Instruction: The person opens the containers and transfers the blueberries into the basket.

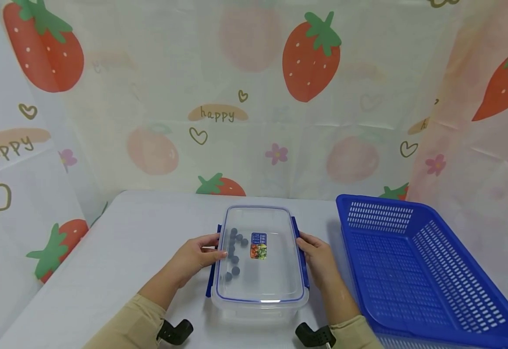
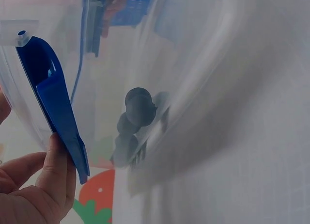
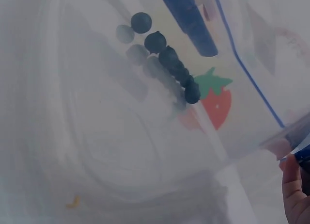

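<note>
Appearing whole only in head view, the box (image 1: 262,267) holds dark balls (image 3: 168,57).

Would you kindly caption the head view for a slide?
Left hand and right hand hold a clear lidded box of dark spheres beside a blue basket.

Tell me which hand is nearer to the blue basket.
Right. The right hand is on the side of the lidded container that faces the blue basket; the left hand is on the container's opposite side, farther from the basket.
</note>
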### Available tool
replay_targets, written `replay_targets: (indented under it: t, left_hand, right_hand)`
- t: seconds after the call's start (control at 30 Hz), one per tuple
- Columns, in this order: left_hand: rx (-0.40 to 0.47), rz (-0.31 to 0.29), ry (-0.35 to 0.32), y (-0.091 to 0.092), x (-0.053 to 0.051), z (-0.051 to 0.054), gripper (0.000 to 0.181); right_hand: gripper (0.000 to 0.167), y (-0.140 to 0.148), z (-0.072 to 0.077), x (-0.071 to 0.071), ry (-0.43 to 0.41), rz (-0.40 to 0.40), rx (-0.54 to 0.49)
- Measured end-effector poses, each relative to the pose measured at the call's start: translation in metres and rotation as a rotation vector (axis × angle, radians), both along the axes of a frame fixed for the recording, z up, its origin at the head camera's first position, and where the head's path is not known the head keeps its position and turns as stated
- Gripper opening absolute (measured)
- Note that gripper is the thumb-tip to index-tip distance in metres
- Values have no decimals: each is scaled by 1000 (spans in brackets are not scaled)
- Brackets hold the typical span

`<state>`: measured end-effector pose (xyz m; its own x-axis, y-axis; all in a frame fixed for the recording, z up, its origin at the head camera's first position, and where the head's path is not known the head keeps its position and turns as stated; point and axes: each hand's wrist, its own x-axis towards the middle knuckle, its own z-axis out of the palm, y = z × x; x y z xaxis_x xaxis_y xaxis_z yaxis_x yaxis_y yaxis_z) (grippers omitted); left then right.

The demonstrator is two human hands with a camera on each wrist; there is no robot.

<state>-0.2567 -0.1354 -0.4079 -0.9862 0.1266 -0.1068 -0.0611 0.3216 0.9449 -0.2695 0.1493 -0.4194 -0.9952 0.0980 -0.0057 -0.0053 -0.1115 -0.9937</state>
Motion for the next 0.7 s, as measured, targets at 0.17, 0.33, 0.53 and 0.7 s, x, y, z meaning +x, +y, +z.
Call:
replay_targets:
  t: [0.17,0.33,0.53,0.7]
  left_hand:
    - [-5,1,-2,-1,0,0,65]
    - [-10,-3,-3,-1,-1,0,62]
    - [-17,-14,8,-1,1,3,62]
    - [-11,-18,5,1,1,3,64]
  right_hand:
    - [36,0,1,1,-5,4,-23]
    - [37,2,-3,1,-36,0,-74]
    - [36,4,-5,-1,-35,6,-37]
    - [39,8,-3,1,10,-20,167]
